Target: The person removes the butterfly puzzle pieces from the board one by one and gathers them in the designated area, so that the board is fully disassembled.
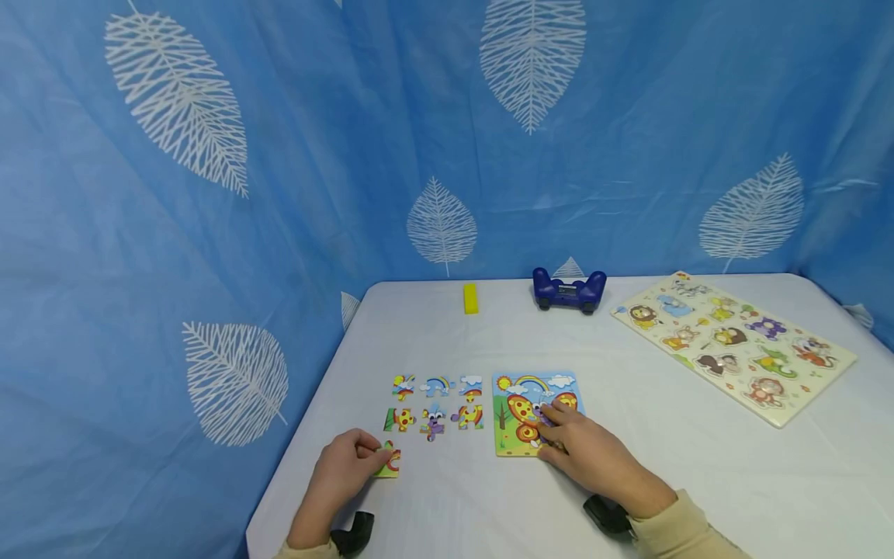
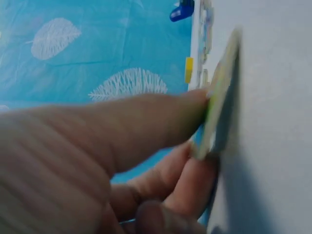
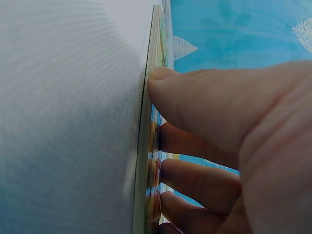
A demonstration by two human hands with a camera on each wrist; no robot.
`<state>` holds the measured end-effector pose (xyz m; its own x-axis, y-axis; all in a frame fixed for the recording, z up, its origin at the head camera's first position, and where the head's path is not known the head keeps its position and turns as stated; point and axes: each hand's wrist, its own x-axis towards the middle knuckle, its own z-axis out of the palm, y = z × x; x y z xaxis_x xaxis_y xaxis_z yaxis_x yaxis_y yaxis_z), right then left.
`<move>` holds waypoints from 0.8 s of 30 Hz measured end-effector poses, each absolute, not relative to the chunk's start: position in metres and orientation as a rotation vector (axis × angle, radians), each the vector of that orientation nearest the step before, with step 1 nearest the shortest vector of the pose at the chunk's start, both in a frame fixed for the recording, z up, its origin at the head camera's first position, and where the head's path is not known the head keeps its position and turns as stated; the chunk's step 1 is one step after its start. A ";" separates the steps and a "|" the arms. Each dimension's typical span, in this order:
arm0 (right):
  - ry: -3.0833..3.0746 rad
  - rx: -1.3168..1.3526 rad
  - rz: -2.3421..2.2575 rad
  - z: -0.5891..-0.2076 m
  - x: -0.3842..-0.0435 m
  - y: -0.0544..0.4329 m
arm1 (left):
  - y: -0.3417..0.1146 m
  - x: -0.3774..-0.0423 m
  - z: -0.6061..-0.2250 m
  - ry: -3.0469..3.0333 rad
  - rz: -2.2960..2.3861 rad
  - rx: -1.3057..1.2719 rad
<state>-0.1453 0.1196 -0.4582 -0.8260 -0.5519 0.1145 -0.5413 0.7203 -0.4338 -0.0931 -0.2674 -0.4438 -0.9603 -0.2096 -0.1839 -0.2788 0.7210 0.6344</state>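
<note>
Near the front left of the table, my left hand (image 1: 347,468) pinches a jigsaw piece (image 1: 393,461) between thumb and fingers. In the left wrist view this piece (image 2: 222,97) stands tilted, one edge close over the tabletop. Two rows of jigsaw pieces (image 1: 434,386) with rainbow, cloud and butterfly parts lie just beyond it. My right hand (image 1: 587,450) rests on a square butterfly puzzle board (image 1: 508,442), covering its lower right. The right wrist view has the thumb against the board's edge (image 3: 145,146) and the other fingertips touching its face.
A yellow block (image 1: 471,298) and a dark blue game controller (image 1: 569,291) lie along the table's far edge. To the right is a large animal peg puzzle (image 1: 733,349), set at an angle. Blue leaf-print cloth (image 1: 314,155) hangs behind and beside the white table (image 1: 447,512).
</note>
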 end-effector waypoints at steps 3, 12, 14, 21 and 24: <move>2.901 -0.930 -0.716 -0.458 -0.145 0.120 | -0.265 -0.093 -0.443 2.868 0.993 -0.396; 2.884 -0.933 -0.727 -0.459 -0.146 0.121 | -0.260 -0.094 -0.437 2.889 0.867 -0.351; 2.883 -0.928 -0.727 -0.459 -0.146 0.121 | -0.259 -0.094 -0.436 2.886 0.838 -0.358; 2.881 -0.918 -0.735 -0.458 -0.146 0.121 | -0.250 -0.096 -0.427 2.922 0.545 -0.446; 2.871 -0.921 -0.748 -0.458 -0.145 0.122 | -0.231 -0.098 -0.419 2.995 0.492 -0.422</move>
